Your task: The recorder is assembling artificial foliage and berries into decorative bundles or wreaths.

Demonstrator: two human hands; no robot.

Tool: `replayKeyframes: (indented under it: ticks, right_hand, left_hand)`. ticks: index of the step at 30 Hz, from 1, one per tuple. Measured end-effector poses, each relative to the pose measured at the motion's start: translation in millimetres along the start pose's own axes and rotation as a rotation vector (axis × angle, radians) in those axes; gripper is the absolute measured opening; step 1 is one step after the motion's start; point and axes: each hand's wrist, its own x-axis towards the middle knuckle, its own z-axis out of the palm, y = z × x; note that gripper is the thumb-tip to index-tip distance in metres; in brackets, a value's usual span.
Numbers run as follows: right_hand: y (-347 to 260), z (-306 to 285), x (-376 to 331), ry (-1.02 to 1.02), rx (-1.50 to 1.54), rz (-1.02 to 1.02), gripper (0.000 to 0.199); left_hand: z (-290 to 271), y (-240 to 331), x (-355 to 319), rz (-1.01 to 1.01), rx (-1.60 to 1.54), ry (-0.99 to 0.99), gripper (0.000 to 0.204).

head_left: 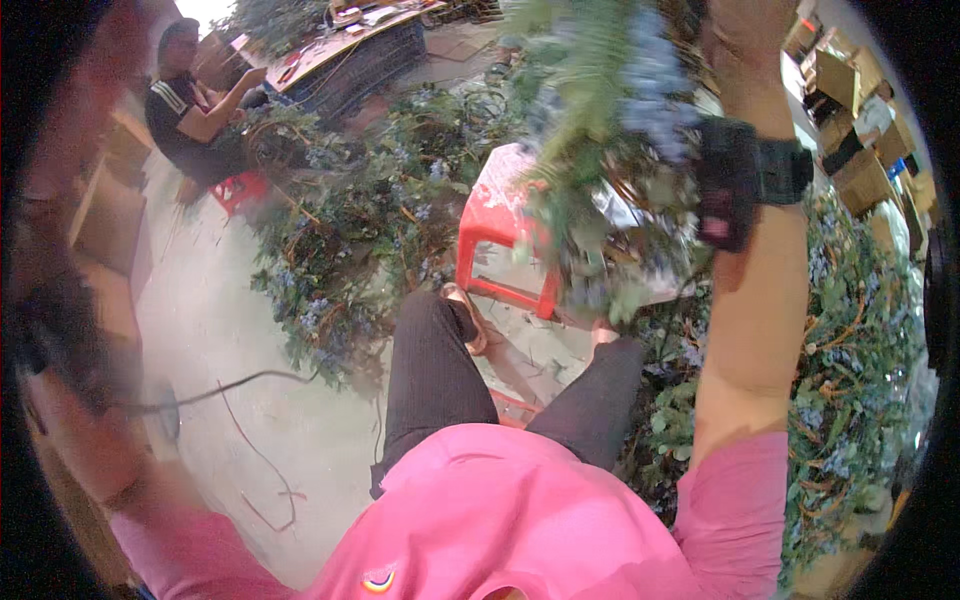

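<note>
My right hand is raised at the upper right, a black device strapped round its wrist. It appears closed on a blurred artificial garland of green leaves and blue flowers, which hangs down in front of me; its fingers are mostly out of sight. Under the hanging leaves stands a red plastic stool with a worn, whitish top. At the dim left rim, my left arm is lifted and smeared by motion. My left hand is too dark and blurred there to show its fingers.
Heaped garlands cover the floor ahead, and more lie on my right. A thin cable crosses the floor at left. A person sits beyond, near a table. Cardboard boxes stand at far right.
</note>
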Motion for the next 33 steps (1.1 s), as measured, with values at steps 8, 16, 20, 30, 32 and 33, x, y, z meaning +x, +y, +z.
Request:
replayKeyframes:
  ticks: [8,16,20,30,32,33]
  right_hand:
    - [82.2,-68.3,-15.5,0.405,-0.888,-0.105,0.03]
    - [103.0,-63.7,49.0,0.6,-0.767,-0.391,0.03]
    - [170.2,-17.5,6.1,0.253,-0.146,-0.016,0.036]
    - [220.6,-154.0,13.0,-0.086,-1.551,-0.278,0.047]
    - [223.7,-215.2,6.3,-0.087,-1.354,-0.14,0.045]
    - [239.3,-230.1,-5.6,-0.068,-1.099,0.001,0.042]
  left_hand:
    - [1.2,-123.5,-40.8,0.021,0.368,0.88,0.043]
    - [-21.2,-157.6,-17.2,-0.155,0.321,0.862,0.024]
    - [-25.6,-184.3,-21.1,-0.158,0.249,0.829,0.025]
    - [-81.7,-311.0,27.0,-0.287,0.076,0.714,0.02]
    - [-102.5,-359.8,63.6,-0.335,0.242,0.69,0.017]
    - [-113.0,-381.6,72.4,-0.397,0.234,0.726,0.016]
